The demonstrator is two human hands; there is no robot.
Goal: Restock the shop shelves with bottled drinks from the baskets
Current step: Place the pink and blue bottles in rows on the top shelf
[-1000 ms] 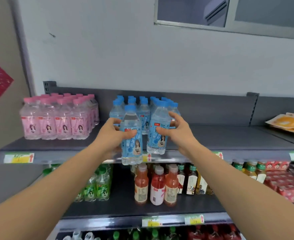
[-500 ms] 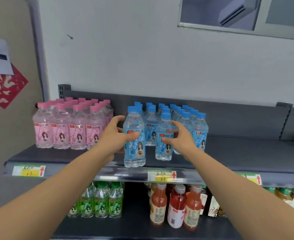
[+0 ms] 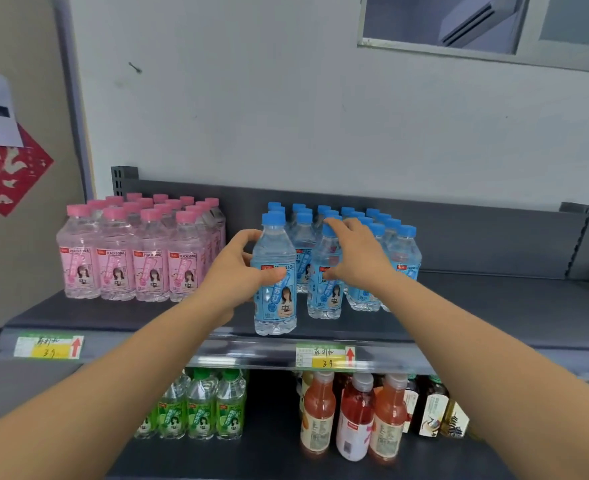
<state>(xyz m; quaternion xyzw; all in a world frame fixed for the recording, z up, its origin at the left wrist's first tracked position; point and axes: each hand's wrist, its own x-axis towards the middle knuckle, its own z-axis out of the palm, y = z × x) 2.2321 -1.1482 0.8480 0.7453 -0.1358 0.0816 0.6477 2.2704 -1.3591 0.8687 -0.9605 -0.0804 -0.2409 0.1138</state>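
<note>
Your left hand [image 3: 236, 275] grips the front blue-capped bottle [image 3: 275, 299] around its middle, fingers [image 3: 248, 238] curled behind it and thumb across the label; the bottle stands upright at the front edge of the top shelf [image 3: 494, 306], just ahead of the others. Your right hand [image 3: 360, 254] holds the second blue-capped bottle [image 3: 324, 296] by its shoulder, fingers curved over the cap and thumb pressed on the label; that bottle stands upright on the same shelf, just right of and slightly behind the first, touching the block of blue-capped bottles [image 3: 405, 254] ranged in rows towards the back panel. To the left on this shelf, apart from the blue ones, stands a block of pink-capped bottles [image 3: 116, 268]; a yellow price tag [image 3: 324, 357] sits on the shelf lip below your two bottles. On the shelf beneath, green-capped bottles [image 3: 201, 410] stand at the left and orange and red drinks [image 3: 355, 420] at the right.
</note>
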